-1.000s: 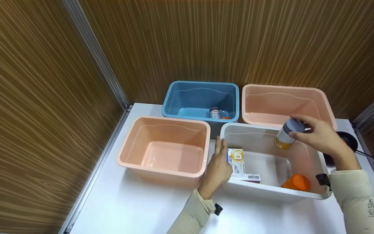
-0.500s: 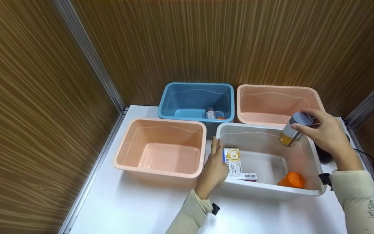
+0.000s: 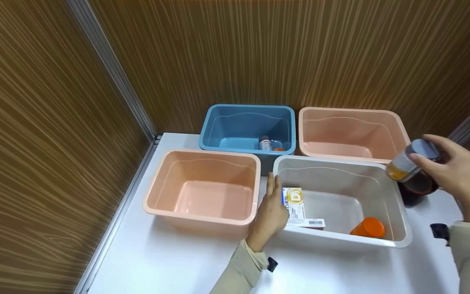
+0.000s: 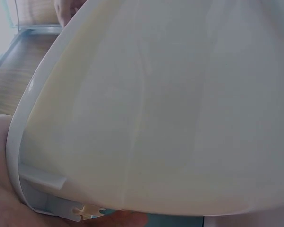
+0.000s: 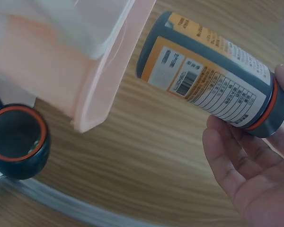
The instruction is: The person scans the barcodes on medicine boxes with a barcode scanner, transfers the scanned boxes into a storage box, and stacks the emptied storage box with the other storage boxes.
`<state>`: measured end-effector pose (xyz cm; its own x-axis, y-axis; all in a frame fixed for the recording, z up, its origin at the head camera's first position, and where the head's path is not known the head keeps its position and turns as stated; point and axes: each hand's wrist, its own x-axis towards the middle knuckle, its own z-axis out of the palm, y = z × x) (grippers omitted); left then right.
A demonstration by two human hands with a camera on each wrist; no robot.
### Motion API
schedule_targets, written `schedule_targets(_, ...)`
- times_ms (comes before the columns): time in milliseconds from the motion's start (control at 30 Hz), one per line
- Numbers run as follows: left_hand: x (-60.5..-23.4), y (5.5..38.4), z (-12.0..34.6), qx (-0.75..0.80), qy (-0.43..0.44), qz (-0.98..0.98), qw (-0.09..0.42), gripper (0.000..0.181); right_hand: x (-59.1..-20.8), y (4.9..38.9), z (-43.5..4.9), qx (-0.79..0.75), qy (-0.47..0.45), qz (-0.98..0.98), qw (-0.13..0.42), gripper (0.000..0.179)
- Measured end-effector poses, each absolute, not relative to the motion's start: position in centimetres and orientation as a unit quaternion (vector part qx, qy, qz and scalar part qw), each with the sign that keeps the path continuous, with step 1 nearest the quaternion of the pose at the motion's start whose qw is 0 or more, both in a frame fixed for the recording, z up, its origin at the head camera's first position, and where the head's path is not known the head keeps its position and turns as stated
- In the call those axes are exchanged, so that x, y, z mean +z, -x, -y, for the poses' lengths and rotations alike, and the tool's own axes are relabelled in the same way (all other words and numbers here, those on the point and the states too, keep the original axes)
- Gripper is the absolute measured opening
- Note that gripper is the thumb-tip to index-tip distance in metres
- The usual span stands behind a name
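Observation:
My right hand (image 3: 457,171) pinches the dark cap of a supplement bottle (image 3: 400,166), tilted with its base down to the left. The bottle is over the white bin's right rim, near a dark round container (image 3: 418,185). In the right wrist view its orange-and-white label (image 5: 203,71) shows a barcode. My left hand (image 3: 271,214) rests along the left rim of the white bin (image 3: 341,236), two fingers straight. Inside that bin lie a yellow-and-white box (image 3: 294,202), a narrow white box (image 3: 310,223) and an orange cup-like item (image 3: 369,227).
A blue bin (image 3: 247,107) at the back holds a small bottle (image 3: 264,143) and something orange. One peach bin (image 3: 202,218) stands left of the white bin; another peach bin (image 3: 351,111) is behind it. Wood-patterned walls (image 3: 235,53) enclose the white table (image 3: 145,253).
My right hand has carried the bottle rightward from above the white bin's interior to beyond its right rim. The dark container now shows more. My left hand stays at the rim.

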<state>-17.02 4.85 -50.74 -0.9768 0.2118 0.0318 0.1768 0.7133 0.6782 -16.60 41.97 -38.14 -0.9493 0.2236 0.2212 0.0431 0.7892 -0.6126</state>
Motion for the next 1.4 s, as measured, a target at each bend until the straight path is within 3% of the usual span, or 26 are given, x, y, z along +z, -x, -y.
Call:
schedule_targets(433,-50.6,17.0,-4.9,0.373,-0.104,-0.922,0.029,0.083,-42.1,16.8,-46.1,0.322,0.113,0.938,0.056,0.082)
schedule_targets(800,-50.6,16.8,-5.3,0.38,-0.111,-0.918,0.014,0.078,-45.7,17.3,-47.5,0.32,0.089,0.943,0.007,0.071)
schedule_targets(1400,-50.9,17.1,-4.8,0.383,-0.12,-0.916,0.0,0.081,-45.3,17.8,-47.3,0.356,0.074,0.931,-0.017,0.066)
